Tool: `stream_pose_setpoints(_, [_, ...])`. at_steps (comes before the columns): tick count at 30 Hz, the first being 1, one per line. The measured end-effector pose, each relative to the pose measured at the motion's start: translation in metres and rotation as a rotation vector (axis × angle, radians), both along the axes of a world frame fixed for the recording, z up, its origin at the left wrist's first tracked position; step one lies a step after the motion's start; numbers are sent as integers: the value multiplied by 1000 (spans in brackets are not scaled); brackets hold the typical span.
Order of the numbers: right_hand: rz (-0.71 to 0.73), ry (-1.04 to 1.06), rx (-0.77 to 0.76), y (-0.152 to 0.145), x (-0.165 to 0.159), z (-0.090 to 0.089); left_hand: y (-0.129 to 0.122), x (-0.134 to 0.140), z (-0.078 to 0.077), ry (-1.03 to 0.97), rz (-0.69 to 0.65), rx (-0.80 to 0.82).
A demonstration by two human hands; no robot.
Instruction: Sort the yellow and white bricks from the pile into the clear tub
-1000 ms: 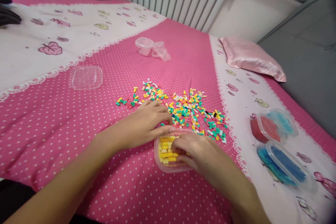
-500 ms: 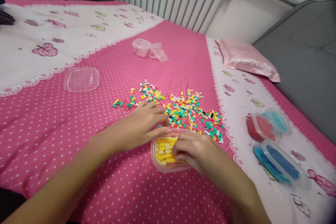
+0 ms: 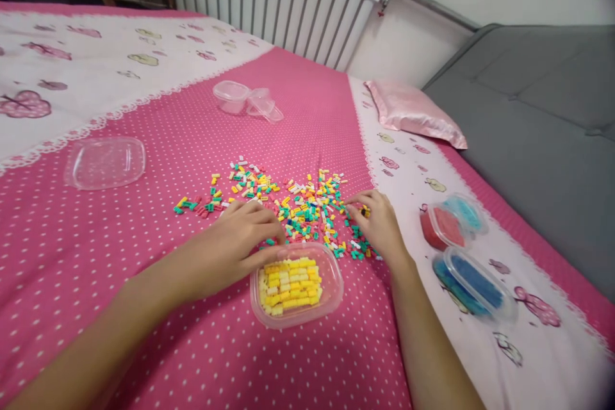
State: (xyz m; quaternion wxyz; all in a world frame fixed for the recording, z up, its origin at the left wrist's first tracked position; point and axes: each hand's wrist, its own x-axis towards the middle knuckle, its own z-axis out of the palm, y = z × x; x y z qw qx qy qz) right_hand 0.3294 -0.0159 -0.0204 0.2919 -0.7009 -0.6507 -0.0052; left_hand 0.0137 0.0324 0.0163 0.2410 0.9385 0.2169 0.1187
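Yellow bricks [image 3: 291, 286] fill most of the near tub [image 3: 332, 283], mixed bricks [image 3: 307, 210] lie loose beyond, and the left hand [image 3: 245, 230] and right hand [image 3: 380, 223] curl their fingers, grip unclear.

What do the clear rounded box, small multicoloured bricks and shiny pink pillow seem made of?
Clear rounded box: probably thin, glossy plastic; pink shows through.
Small multicoloured bricks: likely moulded plastic; solid colours, blocky shapes, finish too small to judge.
Shiny pink pillow: apparently satin-like fabric, glossy; sheen along creases.
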Motion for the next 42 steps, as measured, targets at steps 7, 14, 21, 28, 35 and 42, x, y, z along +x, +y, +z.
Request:
stream_pose_setpoints(7, [-28, -48, -59, -2, -5, -10, 0, -1, 0, 13, 4, 12])
stream_pose_setpoints(14, [-59, 34, 15, 8, -9, -9, 0, 0, 0, 13, 4, 17])
stream_pose_setpoints(21, [-37, 310, 125, 2, -20, 6, 0, 0, 0, 22, 11, 13])
stream_pose_setpoints(28, [91, 495, 90, 3, -21, 7, 0, 1, 1, 33, 8, 13])
stream_pose_setpoints(35, [375, 557, -116, -21, -40, 40, -4, 1, 3, 39, 19, 34])
stream_pose_setpoints(42, [527, 315, -224, -55, -81, 75, -5, 1, 4, 36, 17, 51])
